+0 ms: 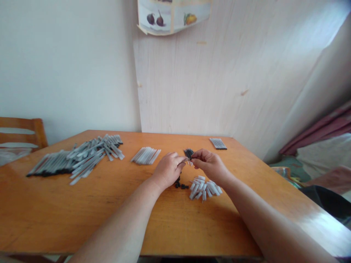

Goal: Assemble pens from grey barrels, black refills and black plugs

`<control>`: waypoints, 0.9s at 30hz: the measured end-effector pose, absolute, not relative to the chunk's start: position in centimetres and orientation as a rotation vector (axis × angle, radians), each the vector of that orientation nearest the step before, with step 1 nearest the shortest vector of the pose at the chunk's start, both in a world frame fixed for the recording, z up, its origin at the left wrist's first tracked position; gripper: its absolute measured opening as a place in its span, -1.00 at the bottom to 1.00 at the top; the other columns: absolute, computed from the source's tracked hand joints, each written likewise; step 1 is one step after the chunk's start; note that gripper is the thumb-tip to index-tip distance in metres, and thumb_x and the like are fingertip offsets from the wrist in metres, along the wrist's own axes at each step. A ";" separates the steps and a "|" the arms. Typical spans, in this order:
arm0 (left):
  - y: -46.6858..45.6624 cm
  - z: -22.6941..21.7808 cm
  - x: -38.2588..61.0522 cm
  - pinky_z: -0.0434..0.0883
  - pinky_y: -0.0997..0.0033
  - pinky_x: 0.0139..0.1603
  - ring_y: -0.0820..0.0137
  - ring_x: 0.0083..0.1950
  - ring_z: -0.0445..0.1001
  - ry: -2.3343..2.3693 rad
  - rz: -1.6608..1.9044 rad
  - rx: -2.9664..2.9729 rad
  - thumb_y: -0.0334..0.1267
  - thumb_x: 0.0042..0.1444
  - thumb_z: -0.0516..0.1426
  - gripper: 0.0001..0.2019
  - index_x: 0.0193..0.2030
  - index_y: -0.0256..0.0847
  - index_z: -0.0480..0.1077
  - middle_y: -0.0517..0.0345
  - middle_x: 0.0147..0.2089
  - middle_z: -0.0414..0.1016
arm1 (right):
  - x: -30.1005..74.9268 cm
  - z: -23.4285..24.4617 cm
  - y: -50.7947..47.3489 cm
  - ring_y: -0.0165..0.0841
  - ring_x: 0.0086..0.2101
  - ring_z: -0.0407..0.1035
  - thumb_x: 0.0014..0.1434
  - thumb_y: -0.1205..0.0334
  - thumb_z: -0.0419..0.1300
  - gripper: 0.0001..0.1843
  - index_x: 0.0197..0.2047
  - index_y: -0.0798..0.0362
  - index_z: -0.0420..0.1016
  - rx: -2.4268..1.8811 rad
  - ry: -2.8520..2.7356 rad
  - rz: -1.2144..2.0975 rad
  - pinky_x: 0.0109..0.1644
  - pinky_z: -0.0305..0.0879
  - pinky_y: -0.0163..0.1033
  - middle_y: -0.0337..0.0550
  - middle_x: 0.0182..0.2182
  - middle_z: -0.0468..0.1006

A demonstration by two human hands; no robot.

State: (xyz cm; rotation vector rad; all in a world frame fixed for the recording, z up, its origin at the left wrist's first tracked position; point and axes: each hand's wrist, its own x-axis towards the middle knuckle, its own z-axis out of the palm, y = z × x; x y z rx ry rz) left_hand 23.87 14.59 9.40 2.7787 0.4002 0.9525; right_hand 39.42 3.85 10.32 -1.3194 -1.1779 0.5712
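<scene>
My left hand [169, 168] and my right hand [210, 165] meet over the middle of the table, fingertips almost touching. Both are closed in a pinch. Something small and thin lies between their fingertips, too small to name. Just behind the fingers is a bundle of thin black sticks with pale ends [188, 152]. Small black plugs [183, 186] lie loose below my left hand, which partly hides them. A heap of short whitish caps [204, 188] sits in front of my right hand.
Translucent tubes [146, 156] lie side by side left of my hands. Farther left spreads a big pile of grey tubes with black ends [90, 155]. A neat row of similar tubes [218, 143] rests at the back right. A wooden chair [38, 132] stands left of the table [109, 215].
</scene>
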 end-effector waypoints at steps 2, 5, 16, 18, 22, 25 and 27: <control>14.6 9.4 23.9 0.27 0.40 -0.22 0.35 -0.19 0.38 0.404 0.951 2.783 -0.23 0.24 0.04 -0.73 0.01 -0.07 0.47 0.08 -0.28 0.42 | 39.5 10.2 3.9 -0.47 -0.50 0.27 -0.01 0.17 0.24 -0.81 -0.32 0.05 0.38 -1.314 -1.195 0.564 -0.39 0.22 -0.30 -0.28 -0.48 0.44; 14.6 9.3 23.9 0.27 0.39 -0.23 0.34 -0.20 0.38 0.410 0.952 2.792 -0.22 0.23 0.05 -0.74 0.00 -0.07 0.48 0.08 -0.30 0.41 | 39.6 9.9 4.0 -0.48 -0.51 0.26 0.01 0.18 0.23 -0.83 -0.31 0.05 0.38 -1.309 -1.222 0.558 -0.41 0.20 -0.31 -0.29 -0.49 0.43; 14.6 9.2 23.9 0.27 0.38 -0.23 0.34 -0.19 0.38 0.421 0.943 2.794 -0.23 0.23 0.04 -0.73 0.00 -0.07 0.48 0.08 -0.30 0.42 | 39.9 9.7 4.1 -0.47 -0.51 0.26 0.02 0.22 0.21 -0.85 -0.30 0.05 0.38 -1.359 -1.232 0.526 -0.41 0.21 -0.31 -0.31 -0.52 0.41; 14.6 9.2 24.0 0.27 0.38 -0.23 0.33 -0.19 0.39 0.426 0.940 2.791 -0.23 0.23 0.04 -0.73 0.01 -0.07 0.48 0.07 -0.29 0.42 | 40.0 9.7 4.1 -0.47 -0.50 0.27 0.02 0.22 0.21 -0.84 -0.29 0.05 0.38 -1.372 -1.229 0.518 -0.40 0.22 -0.31 -0.29 -0.50 0.43; 14.6 9.2 24.0 0.27 0.38 -0.22 0.33 -0.19 0.39 0.423 0.936 2.800 -0.23 0.23 0.04 -0.73 0.01 -0.06 0.48 0.08 -0.30 0.41 | 40.1 9.6 4.1 -0.46 -0.49 0.28 0.03 0.22 0.20 -0.84 -0.29 0.06 0.39 -1.388 -1.239 0.511 -0.39 0.24 -0.31 -0.27 -0.48 0.45; 14.6 9.2 24.0 0.27 0.38 -0.22 0.33 -0.19 0.38 0.425 0.941 2.813 -0.23 0.23 0.04 -0.73 0.00 -0.06 0.48 0.08 -0.30 0.41 | 40.0 9.6 4.1 -0.45 -0.48 0.30 0.03 0.20 0.20 -0.83 -0.28 0.06 0.39 -1.392 -1.253 0.520 -0.39 0.24 -0.31 -0.25 -0.46 0.46; 14.6 9.2 23.9 0.27 0.38 -0.22 0.33 -0.19 0.38 0.424 0.941 2.820 -0.23 0.23 0.04 -0.73 0.00 -0.06 0.48 0.08 -0.30 0.41 | 39.9 9.7 4.1 -0.45 -0.47 0.30 0.03 0.19 0.20 -0.83 -0.29 0.06 0.39 -1.390 -1.249 0.523 -0.39 0.24 -0.32 -0.25 -0.46 0.47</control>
